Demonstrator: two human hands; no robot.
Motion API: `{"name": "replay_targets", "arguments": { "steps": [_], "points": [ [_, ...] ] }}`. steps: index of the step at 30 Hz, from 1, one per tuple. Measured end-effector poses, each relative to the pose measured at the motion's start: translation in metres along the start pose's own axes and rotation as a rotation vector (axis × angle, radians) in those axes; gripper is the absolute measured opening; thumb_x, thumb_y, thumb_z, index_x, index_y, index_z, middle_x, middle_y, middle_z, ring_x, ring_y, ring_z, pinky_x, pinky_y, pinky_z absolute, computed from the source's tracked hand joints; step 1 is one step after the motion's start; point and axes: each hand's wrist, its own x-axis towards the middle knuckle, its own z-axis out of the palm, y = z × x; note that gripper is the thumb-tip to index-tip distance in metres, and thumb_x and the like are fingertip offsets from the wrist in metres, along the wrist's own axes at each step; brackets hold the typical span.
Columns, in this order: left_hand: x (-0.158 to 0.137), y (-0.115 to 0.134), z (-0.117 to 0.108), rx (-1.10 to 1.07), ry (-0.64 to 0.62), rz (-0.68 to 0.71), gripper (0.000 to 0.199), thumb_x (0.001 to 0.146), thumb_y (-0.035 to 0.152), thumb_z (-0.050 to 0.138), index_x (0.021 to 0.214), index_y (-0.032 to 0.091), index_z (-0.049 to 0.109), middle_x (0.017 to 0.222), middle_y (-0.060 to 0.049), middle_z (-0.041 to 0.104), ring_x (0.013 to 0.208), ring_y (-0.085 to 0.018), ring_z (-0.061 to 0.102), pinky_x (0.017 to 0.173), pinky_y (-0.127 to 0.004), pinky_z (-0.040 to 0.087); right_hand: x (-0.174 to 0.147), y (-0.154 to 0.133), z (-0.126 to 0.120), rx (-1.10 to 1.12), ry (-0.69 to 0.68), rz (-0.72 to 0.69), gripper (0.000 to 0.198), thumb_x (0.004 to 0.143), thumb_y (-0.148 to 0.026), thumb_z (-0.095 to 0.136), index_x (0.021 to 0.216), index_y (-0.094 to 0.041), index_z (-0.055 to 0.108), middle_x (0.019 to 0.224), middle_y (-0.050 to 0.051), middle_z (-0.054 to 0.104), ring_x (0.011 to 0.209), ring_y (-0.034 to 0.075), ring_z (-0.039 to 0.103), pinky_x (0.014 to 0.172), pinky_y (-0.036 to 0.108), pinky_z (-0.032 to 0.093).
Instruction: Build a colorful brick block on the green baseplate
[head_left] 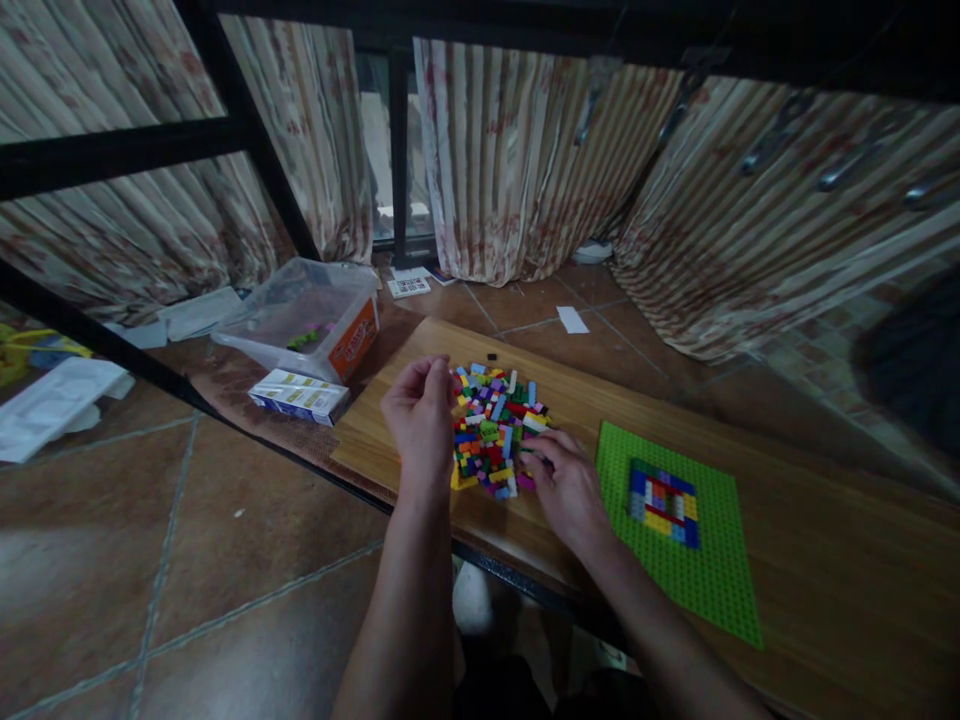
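The heap of small, multicoloured plastic building bricks [489,430] sits between the person's two hands, roughly round, with no clear long axis. From the left hand [421,412], it lies at about 3 to 4 o'clock; from the right hand [568,487], at about 10 o'clock, with those fingertips at its edge. The left thumb and fingers are bunched together; whether a brick is between them I cannot tell. The right thumb and fingers curl close among the bricks; whether they grip one is also unclear.

The flat, bright green, studded plastic baseplate [720,585] is at 4 o'clock from the right hand, clearly the nearer hand, and just apart from it. It bears a multicoloured, roughly rectangular block of bricks [660,522]. Heap and baseplate both follow the long brown wooden tabletop [832,580], whose long axis runs from 10 to 4 o'clock.
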Motion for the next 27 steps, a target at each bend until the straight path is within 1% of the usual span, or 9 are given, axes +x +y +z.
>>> {"name": "replay_targets", "arguments": {
  "steps": [4, 7, 12, 15, 17, 19, 21, 23, 27],
  "points": [
    [0.000, 0.001, 0.000, 0.015, -0.014, -0.023, 0.011, 0.076, 0.023, 0.063, 0.074, 0.013, 0.068, 0.054, 0.004, 0.054, 0.045, -0.005, 0.039, 0.045, -0.017, 0.030, -0.007, 0.004, -0.021, 0.218, -0.002, 0.149, 0.026, 0.090, -0.037, 0.053, 0.103, -0.021, 0.070, 0.094, 0.005, 0.072, 0.085, 0.021, 0.065, 0.078, 0.036, 0.050],
    [-0.001, 0.000, 0.002, 0.040, -0.037, -0.040, 0.010, 0.075, 0.022, 0.064, 0.074, 0.013, 0.068, 0.053, 0.004, 0.054, 0.045, -0.005, 0.039, 0.045, -0.018, 0.031, -0.015, 0.013, -0.045, 0.341, 0.019, 0.248, 0.025, 0.085, -0.040, 0.060, 0.098, -0.022, 0.072, 0.094, 0.005, 0.074, 0.083, 0.020, 0.066, 0.075, 0.034, 0.052],
    [-0.002, -0.007, 0.007, 0.083, -0.067, -0.064, 0.011, 0.073, 0.023, 0.065, 0.075, 0.013, 0.068, 0.053, 0.005, 0.053, 0.046, -0.005, 0.040, 0.045, -0.017, 0.031, -0.033, 0.040, -0.084, 0.518, 0.179, 0.444, 0.024, 0.074, -0.041, 0.072, 0.089, -0.022, 0.073, 0.074, 0.003, 0.071, 0.064, 0.016, 0.063, 0.062, 0.031, 0.053],
    [-0.007, -0.014, 0.014, 0.110, -0.128, -0.074, 0.011, 0.072, 0.024, 0.066, 0.074, 0.014, 0.068, 0.056, 0.004, 0.055, 0.046, -0.005, 0.039, 0.046, -0.017, 0.032, -0.041, 0.052, -0.103, 0.618, 0.257, 0.555, 0.028, 0.071, -0.045, 0.074, 0.086, -0.021, 0.073, 0.071, 0.003, 0.070, 0.059, 0.015, 0.063, 0.060, 0.030, 0.054],
    [-0.012, -0.019, 0.020, 0.142, -0.183, -0.065, 0.010, 0.073, 0.024, 0.066, 0.074, 0.014, 0.068, 0.057, 0.004, 0.056, 0.047, -0.005, 0.041, 0.047, -0.017, 0.033, -0.043, 0.058, -0.115, 0.621, 0.305, 0.580, 0.028, 0.071, -0.045, 0.075, 0.085, -0.021, 0.073, 0.068, 0.002, 0.069, 0.057, 0.014, 0.062, 0.058, 0.030, 0.054],
    [-0.020, -0.024, 0.027, 0.183, -0.240, -0.049, 0.010, 0.074, 0.023, 0.065, 0.075, 0.014, 0.068, 0.059, 0.003, 0.057, 0.050, -0.006, 0.044, 0.050, -0.018, 0.035, -0.043, 0.067, -0.126, 0.580, 0.339, 0.567, 0.028, 0.070, -0.043, 0.074, 0.087, -0.021, 0.073, 0.066, 0.000, 0.067, 0.056, 0.013, 0.061, 0.057, 0.028, 0.053],
    [-0.031, -0.030, 0.035, 0.242, -0.308, -0.031, 0.010, 0.075, 0.023, 0.064, 0.077, 0.015, 0.069, 0.061, 0.003, 0.060, 0.054, -0.008, 0.049, 0.053, -0.018, 0.038, -0.044, 0.078, -0.136, 0.525, 0.376, 0.549, 0.029, 0.070, -0.040, 0.073, 0.090, -0.020, 0.072, 0.066, 0.000, 0.067, 0.057, 0.013, 0.061, 0.058, 0.028, 0.051],
    [-0.046, -0.038, 0.043, 0.323, -0.427, -0.012, 0.013, 0.078, 0.024, 0.063, 0.083, 0.015, 0.070, 0.065, 0.001, 0.063, 0.058, -0.010, 0.054, 0.056, -0.019, 0.041, -0.046, 0.090, -0.143, 0.462, 0.387, 0.550, 0.029, 0.070, -0.038, 0.071, 0.092, -0.019, 0.072, 0.066, 0.000, 0.067, 0.059, 0.014, 0.061, 0.059, 0.028, 0.051],
    [-0.081, -0.057, 0.058, 0.469, -0.764, 0.050, 0.017, 0.084, 0.026, 0.058, 0.089, 0.017, 0.071, 0.076, -0.002, 0.069, 0.068, -0.014, 0.062, 0.064, -0.023, 0.047, -0.056, 0.107, -0.146, 0.364, 0.278, 0.553, 0.027, 0.073, -0.034, 0.065, 0.092, -0.018, 0.073, 0.069, 0.002, 0.071, 0.062, 0.016, 0.064, 0.060, 0.030, 0.050]
  ]
}}
